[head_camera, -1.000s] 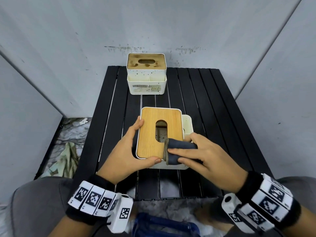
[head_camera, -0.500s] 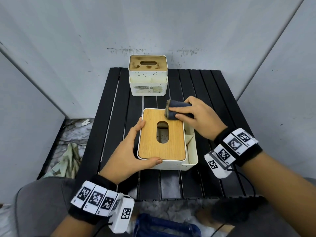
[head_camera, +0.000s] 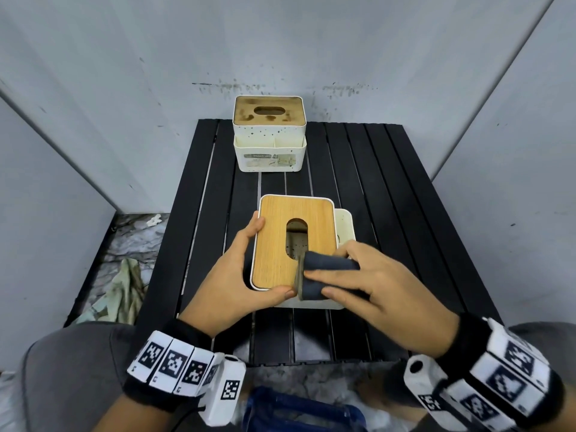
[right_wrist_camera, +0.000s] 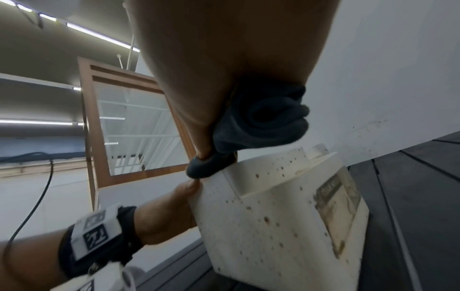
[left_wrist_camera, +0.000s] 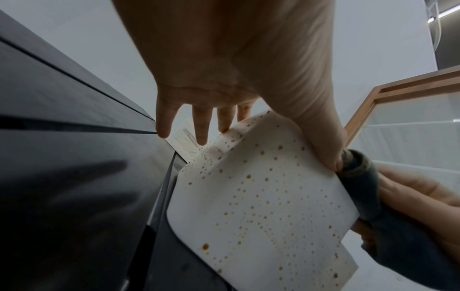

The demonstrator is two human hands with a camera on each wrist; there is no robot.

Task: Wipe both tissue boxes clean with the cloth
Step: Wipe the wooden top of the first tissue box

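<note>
Left hand (head_camera: 230, 275) braces the near tissue box (head_camera: 344, 227) on the desk (head_camera: 389, 182), fingers straight along its left wall. Beside its thumb, the right hand's (head_camera: 377, 285) fingers, clamped on the cloth (head_camera: 324, 266), press the bamboo lid's (head_camera: 271, 241) near corner; the lid's length runs ahead of them

**Three Views Trained on One Box**

The black slatted table (head_camera: 405, 213) is seen from above by the head camera, tilted forward and down. The near tissue box (head_camera: 274, 244), the far tissue box (head_camera: 269, 141), the left hand (head_camera: 230, 275) and the right hand (head_camera: 374, 285) are framed from some way off. The left wrist camera is set very close under the left hand and aimed along its fingers (left_wrist_camera: 201, 126) at the near tissue box's wall. The right wrist camera is placed likewise, facing that box from the opposite side. The near tissue box and the cloth (head_camera: 324, 272) are shared by all three views.
</note>
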